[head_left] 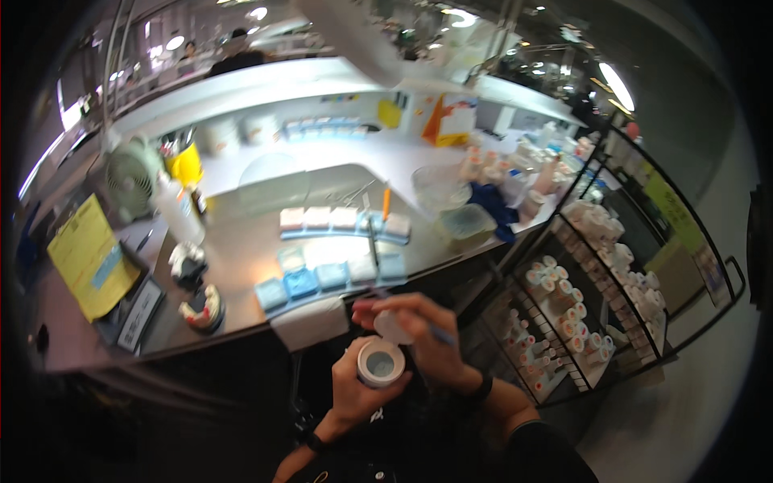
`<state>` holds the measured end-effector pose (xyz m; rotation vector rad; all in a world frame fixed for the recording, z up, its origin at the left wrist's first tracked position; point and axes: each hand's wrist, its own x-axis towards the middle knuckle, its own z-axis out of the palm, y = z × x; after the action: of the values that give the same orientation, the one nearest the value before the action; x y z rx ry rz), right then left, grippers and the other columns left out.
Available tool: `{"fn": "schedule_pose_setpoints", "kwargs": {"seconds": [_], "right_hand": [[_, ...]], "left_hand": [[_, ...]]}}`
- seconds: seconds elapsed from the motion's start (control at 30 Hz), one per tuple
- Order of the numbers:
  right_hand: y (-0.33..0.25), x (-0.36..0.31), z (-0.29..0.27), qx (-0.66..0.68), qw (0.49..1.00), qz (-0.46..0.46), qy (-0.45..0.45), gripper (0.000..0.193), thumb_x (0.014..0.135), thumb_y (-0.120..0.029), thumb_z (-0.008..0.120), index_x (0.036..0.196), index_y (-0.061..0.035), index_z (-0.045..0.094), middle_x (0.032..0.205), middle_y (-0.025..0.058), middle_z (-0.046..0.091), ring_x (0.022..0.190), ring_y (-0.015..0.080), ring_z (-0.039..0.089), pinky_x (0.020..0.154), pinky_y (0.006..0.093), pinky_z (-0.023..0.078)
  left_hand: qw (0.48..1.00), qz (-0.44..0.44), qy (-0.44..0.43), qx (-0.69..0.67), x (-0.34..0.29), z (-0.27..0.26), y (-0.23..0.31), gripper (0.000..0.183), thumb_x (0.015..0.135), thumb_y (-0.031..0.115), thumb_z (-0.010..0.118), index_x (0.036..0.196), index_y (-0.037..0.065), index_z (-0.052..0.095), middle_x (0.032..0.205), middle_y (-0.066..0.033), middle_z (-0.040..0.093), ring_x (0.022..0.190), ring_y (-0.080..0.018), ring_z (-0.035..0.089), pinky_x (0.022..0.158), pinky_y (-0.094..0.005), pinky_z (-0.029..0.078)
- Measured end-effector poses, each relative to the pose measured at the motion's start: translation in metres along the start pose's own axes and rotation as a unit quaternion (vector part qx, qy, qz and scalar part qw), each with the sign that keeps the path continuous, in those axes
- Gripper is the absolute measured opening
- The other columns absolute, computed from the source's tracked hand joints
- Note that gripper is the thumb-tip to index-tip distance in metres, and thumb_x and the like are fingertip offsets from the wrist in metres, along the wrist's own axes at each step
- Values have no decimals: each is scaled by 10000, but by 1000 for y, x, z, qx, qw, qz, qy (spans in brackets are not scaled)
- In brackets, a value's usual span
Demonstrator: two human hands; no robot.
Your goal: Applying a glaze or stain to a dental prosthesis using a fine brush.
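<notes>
Close to my body, my left hand [348,385] is wrapped round an open white jar [380,381] with pale grey contents, its mouth tilted up. My right hand [435,342] holds a round white lid [391,328] just above the jar, apart from it. A thin tool with a blue end [442,335] also lies in the right hand's fingers. A reddish-pink thing [366,309] shows beyond these fingertips, too blurred to name. On the bench ahead are two rows of blue-and-white blocks, the nearer row [302,282] and the farther row [343,217].
A dental model [201,310] and a white bottle [179,211] stand at left, near a green fan [133,177]. At right are a clear plastic tub [465,221] and a dark blue cloth [493,205]. A black-framed rack [555,322] with several small jars stands beside the bench.
</notes>
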<state>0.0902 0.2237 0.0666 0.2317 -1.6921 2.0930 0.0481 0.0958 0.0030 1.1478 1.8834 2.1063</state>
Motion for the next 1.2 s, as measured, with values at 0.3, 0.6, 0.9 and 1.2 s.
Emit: {"fn": "schedule_pose_setpoints", "kwargs": {"seconds": [0.3, 0.6, 0.9, 1.2], "right_hand": [[-6, 56, 22, -198, 977, -76, -26, 336, 906, -67, 467, 1231, -3, 523, 1207, 196, 567, 953, 193, 637, 680, 249, 515], [14, 45, 37, -234, 940, 62, -240, 99, 819, -47, 632, 894, -12, 576, 726, 80, 609, 625, 136, 615, 547, 265, 454], [51, 47, 31, -157, 942, 169, -245, 123, 866, -93, 624, 849, 2, 547, 733, 86, 644, 600, 118, 614, 526, 235, 461], [57, 48, 11, 1, 947, 271, -174, 135, 903, -106, 592, 898, 13, 527, 782, 107, 649, 652, 122, 625, 565, 220, 486]], "left_hand": [[983, 65, 152, 77, -20, -68, 1, 575, 759, 243, 763, 1159, -39, 462, 1118, -194, 519, 1025, -295, 536, 875, -364, 431], [956, 13, 163, 244, -29, -86, 8, 589, 715, 108, 768, 1177, -31, 430, 1156, -197, 473, 1062, -317, 515, 905, -378, 413], [947, -67, 202, 240, -34, -79, -10, 659, 618, 71, 800, 1159, -33, 439, 1070, -191, 539, 989, -349, 566, 852, -394, 459], [947, -108, 238, 186, -19, -70, -9, 657, 615, 96, 844, 1151, -8, 478, 1057, -139, 603, 955, -260, 630, 821, -336, 502]]}}
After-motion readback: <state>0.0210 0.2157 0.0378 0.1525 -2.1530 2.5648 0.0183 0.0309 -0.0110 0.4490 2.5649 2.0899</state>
